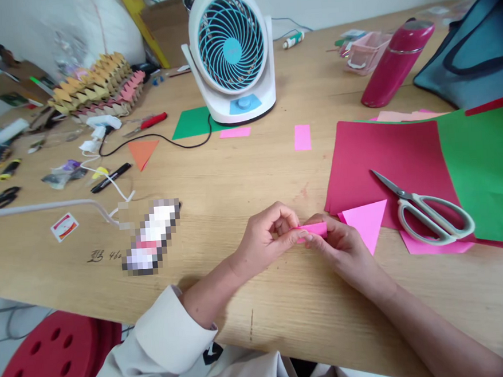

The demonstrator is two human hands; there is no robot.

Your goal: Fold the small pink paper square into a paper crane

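Observation:
Both hands pinch one small strip of pink paper (317, 229) just above the wooden table. My left hand (267, 233) grips its left end between thumb and fingers. On the other side, my right hand (344, 248) has its thumb at the lower edge and its fingers behind. The fingers hide part of the strip, so I cannot tell how it is folded. Right beside my right hand lies a pink paper triangle (369, 223). Scissors with pale handles (434, 216) rest on stacked dark red paper (387, 156), their blades pointing up and left.
Green sheets (486, 160) lie at the right, near a magenta bottle (398, 63) and a blue bag (474, 52). A fan (233, 52) stands at the back. Small pink rectangles (302, 138) lie before it. Left are a phone (152, 237), a black marker (112, 178) and cables.

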